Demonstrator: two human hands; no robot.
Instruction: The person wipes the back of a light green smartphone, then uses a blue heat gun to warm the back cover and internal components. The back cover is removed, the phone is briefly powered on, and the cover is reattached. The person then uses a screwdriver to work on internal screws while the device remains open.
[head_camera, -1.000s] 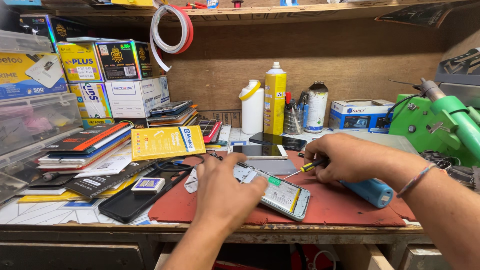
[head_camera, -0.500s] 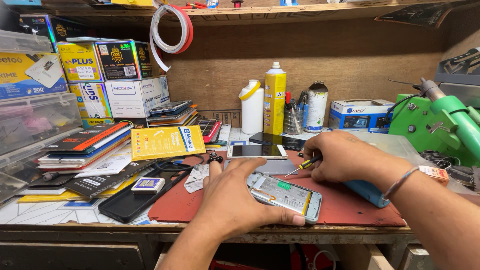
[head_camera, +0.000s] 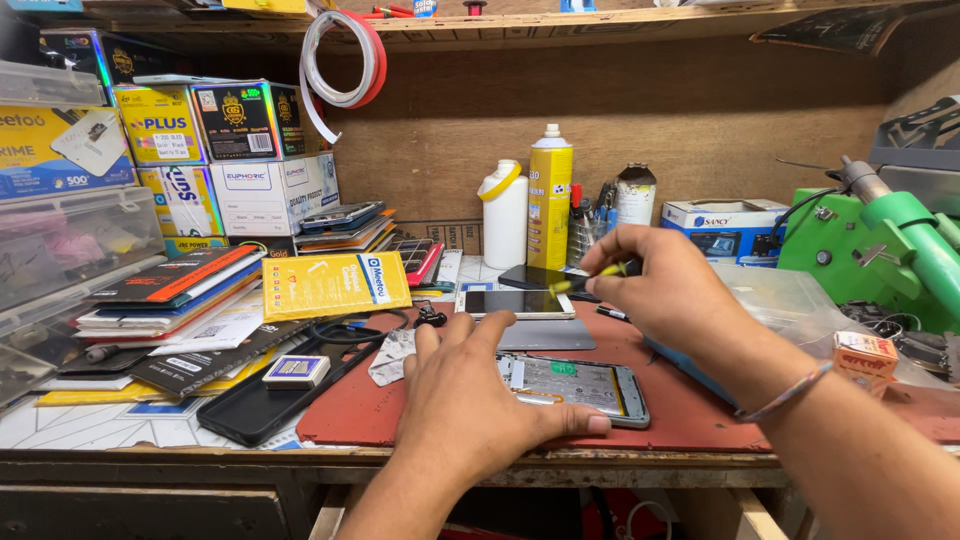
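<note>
An opened phone with its back cover off lies on a red work mat. My left hand rests flat on the phone's left end, thumb along its front edge. My right hand is raised above the mat, closed on a small yellow-handled screwdriver whose tip points left. A white phone lies face up just beyond, and a dark phone sits behind it.
Stacked boxes and books fill the left side. A black phone case lies near the front edge. A white bottle, yellow spray can and tool cup stand at the back. A green machine stands right.
My right hand has lifted off the mat and moved up with the screwdriver. The opened phone has slid right and my left hand has flattened onto it.
</note>
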